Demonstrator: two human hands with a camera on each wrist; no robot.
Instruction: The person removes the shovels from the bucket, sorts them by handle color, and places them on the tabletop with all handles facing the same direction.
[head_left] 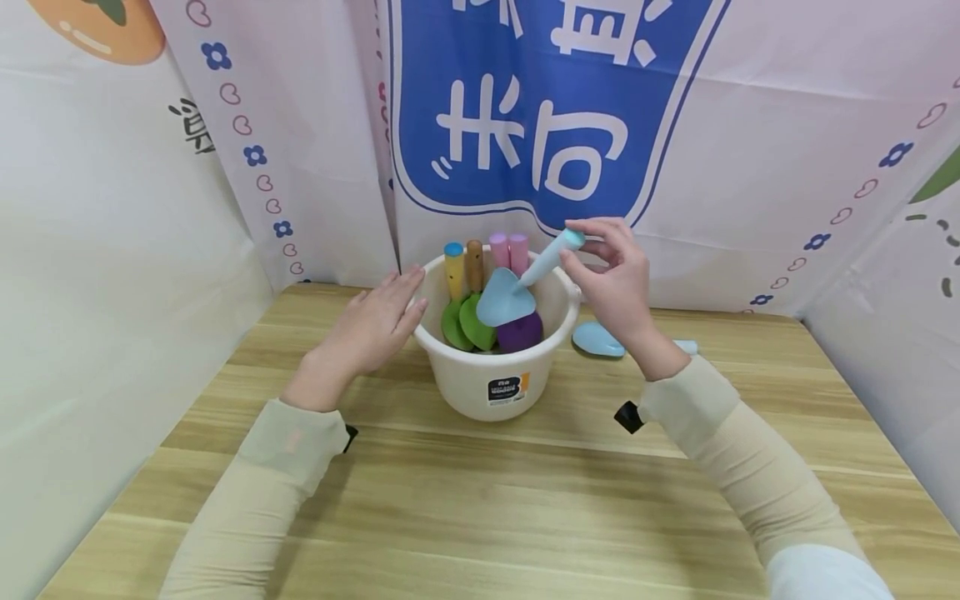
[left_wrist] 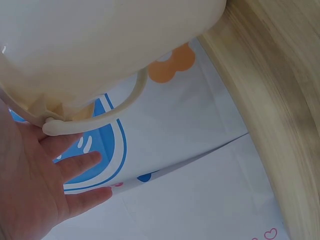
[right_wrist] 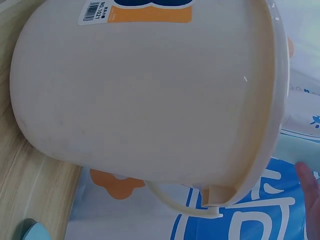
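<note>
A white plastic bucket (head_left: 453, 383) stands on the table, several toy shovels inside it. My left hand (head_left: 375, 321) rests against its left rim with fingers spread; the left wrist view shows those fingers beside the bucket's handle (left_wrist: 107, 120). Over the bucket's right side, my right hand (head_left: 618, 275) pinches a light blue toy shovel (head_left: 504, 302) by its handle end, blade slanting down across the opening. Inside are green blades (head_left: 477, 325), a purple blade (head_left: 521, 335), a yellow handle (head_left: 454, 275), a brown handle (head_left: 475, 267) and pink handles (head_left: 519, 250).
Another light blue shovel (head_left: 597, 340) lies on the wooden table (head_left: 510, 508) right of the bucket, partly hidden by my right wrist. Behind the table hangs a printed cloth (head_left: 330, 125), close to the bucket's back. More cloth covers both sides.
</note>
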